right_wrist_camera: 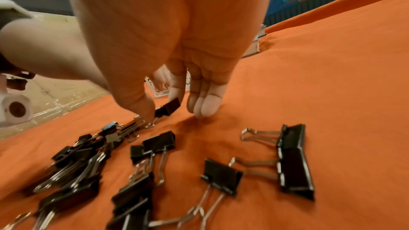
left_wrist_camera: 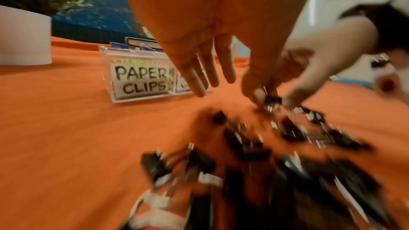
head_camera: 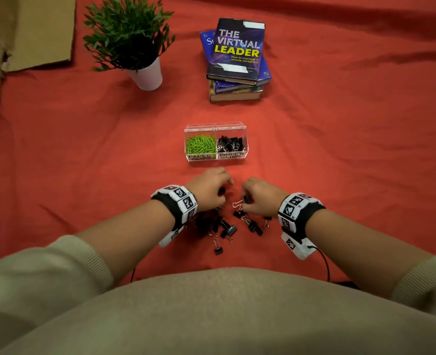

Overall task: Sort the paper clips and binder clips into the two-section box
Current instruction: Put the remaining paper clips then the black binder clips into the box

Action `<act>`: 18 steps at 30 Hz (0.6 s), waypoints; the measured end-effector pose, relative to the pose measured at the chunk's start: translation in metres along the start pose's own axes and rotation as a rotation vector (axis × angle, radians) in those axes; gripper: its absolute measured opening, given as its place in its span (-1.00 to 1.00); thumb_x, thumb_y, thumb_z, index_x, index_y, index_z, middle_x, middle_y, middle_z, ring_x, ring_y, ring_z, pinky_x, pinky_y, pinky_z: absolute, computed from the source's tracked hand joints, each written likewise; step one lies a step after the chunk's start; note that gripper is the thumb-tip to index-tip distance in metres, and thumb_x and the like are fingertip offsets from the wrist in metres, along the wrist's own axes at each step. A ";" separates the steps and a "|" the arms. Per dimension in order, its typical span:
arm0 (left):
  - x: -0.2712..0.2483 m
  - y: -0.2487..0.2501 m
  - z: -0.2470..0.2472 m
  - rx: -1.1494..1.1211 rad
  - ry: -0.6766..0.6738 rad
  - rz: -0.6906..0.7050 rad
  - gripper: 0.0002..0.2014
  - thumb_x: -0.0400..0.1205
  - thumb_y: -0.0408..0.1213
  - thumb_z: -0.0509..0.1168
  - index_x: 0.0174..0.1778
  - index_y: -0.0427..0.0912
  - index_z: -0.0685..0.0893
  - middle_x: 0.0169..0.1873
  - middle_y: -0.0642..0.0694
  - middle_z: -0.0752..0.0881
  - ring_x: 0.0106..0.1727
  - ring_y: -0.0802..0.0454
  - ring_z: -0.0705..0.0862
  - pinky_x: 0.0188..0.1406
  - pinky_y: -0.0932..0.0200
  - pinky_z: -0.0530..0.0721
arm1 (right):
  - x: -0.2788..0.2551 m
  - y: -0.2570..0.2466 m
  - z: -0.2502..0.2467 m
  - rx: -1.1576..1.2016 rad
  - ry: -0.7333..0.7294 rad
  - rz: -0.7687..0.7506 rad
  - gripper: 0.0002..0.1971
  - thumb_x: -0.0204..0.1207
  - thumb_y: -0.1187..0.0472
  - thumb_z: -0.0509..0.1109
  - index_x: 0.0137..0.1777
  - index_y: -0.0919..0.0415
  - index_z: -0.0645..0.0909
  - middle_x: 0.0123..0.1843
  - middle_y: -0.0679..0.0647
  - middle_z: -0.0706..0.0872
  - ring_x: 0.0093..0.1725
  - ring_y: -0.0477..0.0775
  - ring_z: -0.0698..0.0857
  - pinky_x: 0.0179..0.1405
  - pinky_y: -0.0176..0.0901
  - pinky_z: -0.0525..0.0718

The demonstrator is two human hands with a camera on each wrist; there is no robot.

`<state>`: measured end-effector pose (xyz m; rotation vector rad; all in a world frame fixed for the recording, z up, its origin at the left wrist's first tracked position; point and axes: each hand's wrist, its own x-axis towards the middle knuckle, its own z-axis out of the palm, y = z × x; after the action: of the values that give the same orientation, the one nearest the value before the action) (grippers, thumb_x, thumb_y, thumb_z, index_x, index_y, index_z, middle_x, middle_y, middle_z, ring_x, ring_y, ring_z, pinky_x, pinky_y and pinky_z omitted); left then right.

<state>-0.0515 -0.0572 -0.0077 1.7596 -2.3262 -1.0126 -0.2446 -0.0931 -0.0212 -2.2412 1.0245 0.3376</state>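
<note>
A clear two-section box (head_camera: 245, 139) stands on the red cloth, with green paper clips (head_camera: 201, 144) in its left section and black binder clips (head_camera: 230, 144) in its right. Labels read PAPER CLIPS (left_wrist_camera: 141, 80) and BINDER CLIPS. A loose pile of black binder clips (head_camera: 227, 225) lies in front of me. My right hand (head_camera: 243, 201) pinches one binder clip (right_wrist_camera: 169, 107) between thumb and forefinger at the pile's far edge. My left hand (head_camera: 224, 188) hovers over the pile's left side with straight fingers (left_wrist_camera: 199, 76), its thumb close to that same clip.
Behind the box sits a stack of books (head_camera: 237, 60), with a potted plant (head_camera: 132, 39) in a white pot to their left. Cardboard (head_camera: 32, 32) lies at the far left. Red cloth (head_camera: 339, 149) stretches bare to the right.
</note>
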 end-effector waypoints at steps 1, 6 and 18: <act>-0.005 -0.002 0.006 0.031 -0.065 0.030 -0.52 0.38 -0.25 0.40 0.26 -0.10 0.58 0.21 -0.05 0.56 0.26 -0.05 0.53 0.29 0.00 0.54 | -0.002 -0.002 0.003 0.000 -0.019 0.006 -0.68 0.40 0.07 0.43 0.06 0.24 0.52 0.03 0.14 0.56 0.00 0.12 0.58 -0.02 -0.11 0.53; -0.016 -0.004 0.019 0.185 -0.201 0.005 -0.46 0.39 -0.20 0.45 0.31 -0.09 0.53 0.34 -0.06 0.40 0.31 -0.07 0.43 0.18 -0.05 0.62 | -0.004 -0.018 0.023 -0.046 -0.068 0.022 -0.54 0.35 0.04 0.48 0.18 0.21 0.46 0.14 0.17 0.47 0.04 0.20 0.58 0.06 0.06 0.62; -0.024 -0.010 0.026 0.075 -0.122 -0.104 -0.79 0.51 -0.36 0.31 0.06 -0.25 0.61 0.06 -0.22 0.48 0.07 -0.21 0.56 0.03 -0.01 0.55 | 0.000 -0.027 0.027 -0.014 -0.018 -0.015 -0.76 0.39 0.26 0.38 0.04 0.32 0.57 0.07 0.22 0.58 0.04 0.22 0.59 -0.05 -0.08 0.48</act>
<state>-0.0455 -0.0260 -0.0250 1.9169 -2.3954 -1.0917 -0.2241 -0.0620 -0.0300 -2.2533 0.9979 0.3585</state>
